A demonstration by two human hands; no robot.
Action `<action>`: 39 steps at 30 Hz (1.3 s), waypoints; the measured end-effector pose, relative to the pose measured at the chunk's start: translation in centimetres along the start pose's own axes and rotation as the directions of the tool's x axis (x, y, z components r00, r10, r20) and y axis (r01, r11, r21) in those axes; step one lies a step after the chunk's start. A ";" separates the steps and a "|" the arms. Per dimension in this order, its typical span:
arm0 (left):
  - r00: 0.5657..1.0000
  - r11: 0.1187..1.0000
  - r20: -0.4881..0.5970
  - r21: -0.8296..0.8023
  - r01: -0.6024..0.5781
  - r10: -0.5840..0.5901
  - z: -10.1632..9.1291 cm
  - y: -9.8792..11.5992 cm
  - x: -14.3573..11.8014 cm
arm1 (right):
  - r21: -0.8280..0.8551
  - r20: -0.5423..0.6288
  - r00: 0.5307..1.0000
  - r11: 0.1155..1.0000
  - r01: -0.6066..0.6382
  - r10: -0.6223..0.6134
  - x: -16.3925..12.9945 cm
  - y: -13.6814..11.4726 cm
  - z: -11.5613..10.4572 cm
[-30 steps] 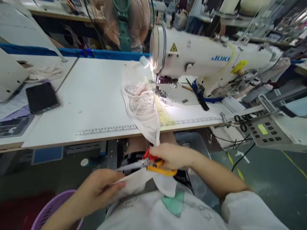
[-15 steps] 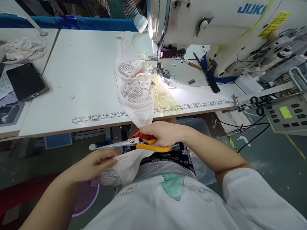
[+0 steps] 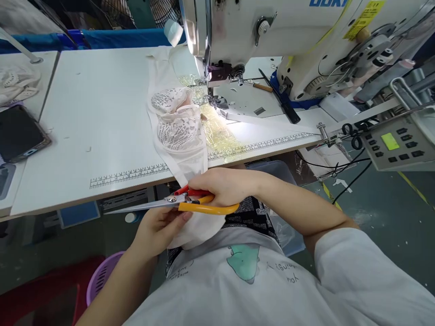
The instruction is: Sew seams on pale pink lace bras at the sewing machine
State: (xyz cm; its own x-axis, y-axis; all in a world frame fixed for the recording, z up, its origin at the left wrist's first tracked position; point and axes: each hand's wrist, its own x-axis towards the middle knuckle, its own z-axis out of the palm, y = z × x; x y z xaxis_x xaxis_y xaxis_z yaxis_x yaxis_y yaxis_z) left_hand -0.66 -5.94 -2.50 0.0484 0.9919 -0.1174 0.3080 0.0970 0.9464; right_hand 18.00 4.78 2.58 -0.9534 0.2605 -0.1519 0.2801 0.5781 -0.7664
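Note:
My right hand [image 3: 226, 186] is closed around scissors [image 3: 207, 208] with orange and red handles, their long blades pointing left and looking shut. Below the blades, my left hand [image 3: 165, 228] pinches white fabric [image 3: 199, 228] that lies over my lap; its lower part is hidden by my fingers. A white lace bra [image 3: 178, 131] rests on the sewing table, left of the needle. Its lower band hangs over the front edge and runs down behind my right hand. Whether the fabric in my left hand joins that band cannot be seen.
A sewing machine [image 3: 244, 31] stands over the table [image 3: 102, 113], with a printed ruler [image 3: 132, 175] along its front. Black tweezers [image 3: 288, 111] lie to the right. A phone [image 3: 22, 133] sits far left, a control panel [image 3: 396, 145] right, and a purple basket [image 3: 102, 274] below.
My left hand has moved right and shifted its grip along the white fabric, close under the scissors. The lace part it held is out of sight. The view has turned slightly to the right.

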 end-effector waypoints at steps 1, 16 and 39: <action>0.999 0.994 0.007 -0.099 0.050 -0.049 0.0 0.0 0.0 | -0.003 0.003 1.000 1.000 -0.003 0.004 0.0 0.1 -0.1; 0.954 0.883 0.121 -0.361 0.299 -0.274 0.9 0.2 0.2 | -0.007 -0.047 0.999 1.000 0.026 -0.026 -0.3 0.0 -0.5; 0.940 0.889 -0.083 -0.361 0.281 -0.331 1.8 1.1 0.6 | -0.067 -0.095 0.995 0.998 0.016 -0.022 -0.3 0.5 -0.6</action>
State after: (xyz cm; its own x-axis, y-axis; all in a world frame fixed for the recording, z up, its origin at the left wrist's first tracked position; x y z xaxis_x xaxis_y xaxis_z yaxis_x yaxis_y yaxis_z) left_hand 1.40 -5.43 -2.06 -0.1352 0.9070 -0.3988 -0.0551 0.3949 0.9170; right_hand 18.45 5.49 2.64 -0.9445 0.3198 -0.0750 0.2719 0.6328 -0.7251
